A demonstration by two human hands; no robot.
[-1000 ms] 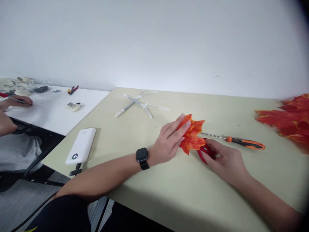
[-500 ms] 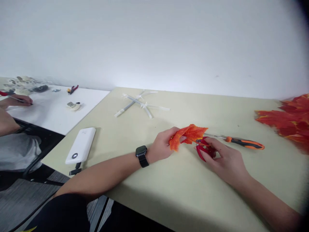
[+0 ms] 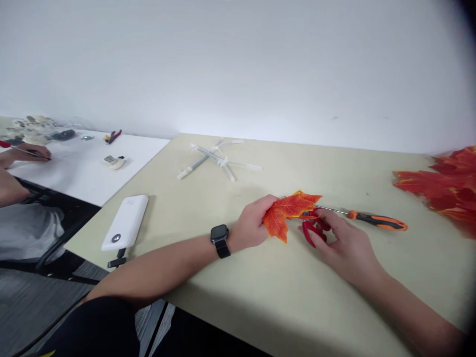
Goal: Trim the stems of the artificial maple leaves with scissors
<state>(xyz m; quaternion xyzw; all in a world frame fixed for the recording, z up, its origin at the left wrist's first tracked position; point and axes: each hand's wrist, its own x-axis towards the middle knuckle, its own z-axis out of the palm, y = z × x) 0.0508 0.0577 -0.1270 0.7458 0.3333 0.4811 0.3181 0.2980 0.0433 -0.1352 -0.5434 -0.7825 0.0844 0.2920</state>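
**Left hand** (image 3: 251, 223): closed in a narrow grip, fingers and thumb pinching the edge of an orange-red maple leaf (image 3: 286, 215). The leaf is held just above the pale green table (image 3: 260, 292), between the two hands. A black smartwatch (image 3: 219, 241) sits on the left wrist.

**Right hand** (image 3: 345, 243): fingers curled around the loops of red-handled scissors (image 3: 313, 232), just beside the leaf. The hand's hold on the handles is firm, but how far the blades are open cannot be told, as they are mostly hidden.

**On the pale green table:** a screwdriver (image 3: 377, 222) with an orange and black handle, its thin shaft pointing toward the scissors; a heap of orange-red leaves (image 3: 439, 188) at the right edge; a white power bank (image 3: 124, 223) with a short black cable (image 3: 117, 258); white plastic rods (image 3: 217, 161) lying crossed near the far edge.

**On the adjoining white table** (image 3: 74, 181): small red-handled pliers (image 3: 112, 137), a small white piece (image 3: 114, 162), and a heap of small parts (image 3: 35, 126).

**Far left:** a co-worker's hand (image 3: 28, 153) holds a thin red-ended tool (image 3: 5, 145).
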